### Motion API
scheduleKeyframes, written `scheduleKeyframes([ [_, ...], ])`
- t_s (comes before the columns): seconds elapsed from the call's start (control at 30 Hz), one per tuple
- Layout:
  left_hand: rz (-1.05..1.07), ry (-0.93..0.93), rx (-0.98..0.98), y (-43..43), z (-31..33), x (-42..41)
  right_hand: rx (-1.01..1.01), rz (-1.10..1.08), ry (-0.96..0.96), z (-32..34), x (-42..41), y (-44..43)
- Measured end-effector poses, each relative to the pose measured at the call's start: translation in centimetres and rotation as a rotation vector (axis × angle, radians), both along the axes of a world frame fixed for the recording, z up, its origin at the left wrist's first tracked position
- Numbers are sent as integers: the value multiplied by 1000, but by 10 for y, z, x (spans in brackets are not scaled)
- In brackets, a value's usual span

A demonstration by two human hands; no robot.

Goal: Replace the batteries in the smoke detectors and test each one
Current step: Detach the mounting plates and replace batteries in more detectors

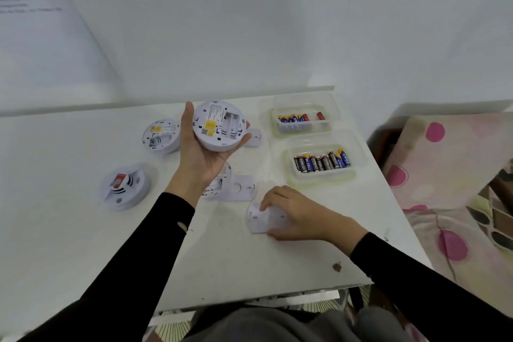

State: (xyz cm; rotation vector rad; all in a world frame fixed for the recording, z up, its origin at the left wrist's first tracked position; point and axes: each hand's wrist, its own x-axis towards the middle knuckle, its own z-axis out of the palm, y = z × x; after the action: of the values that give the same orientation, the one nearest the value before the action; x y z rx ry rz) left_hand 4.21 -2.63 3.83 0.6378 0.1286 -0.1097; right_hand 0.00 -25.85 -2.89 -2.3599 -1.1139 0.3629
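— Two hands: what have they got?
— My left hand [200, 158] cups a smoke detector [219, 126] above the table's [236, 264] middle, empty battery bay facing up. My right hand [294, 214] pinches a white cover [256, 218] lying toward the near edge.
— Batteries [322, 161]?
— In tubs [322, 179] by the right edge.
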Motion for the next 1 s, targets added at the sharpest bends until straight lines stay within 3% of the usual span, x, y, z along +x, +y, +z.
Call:
scheduleKeyframes([
  [0.2,48,20,-5,33,10,-21,155,-115,32,30,4,24],
  [0.4,132,1,130,102,21,-29,262,-117,7,69,32,94],
  [0.67,236,40,509,228,36,-40,251,-51,105,91,69,230],
  [0.83,392,233,667,302,16,-30,214,-32,112,77,87,308],
  [1.0,374,338,806,339,-13,-21,131,-31,138,55,98,362],
])
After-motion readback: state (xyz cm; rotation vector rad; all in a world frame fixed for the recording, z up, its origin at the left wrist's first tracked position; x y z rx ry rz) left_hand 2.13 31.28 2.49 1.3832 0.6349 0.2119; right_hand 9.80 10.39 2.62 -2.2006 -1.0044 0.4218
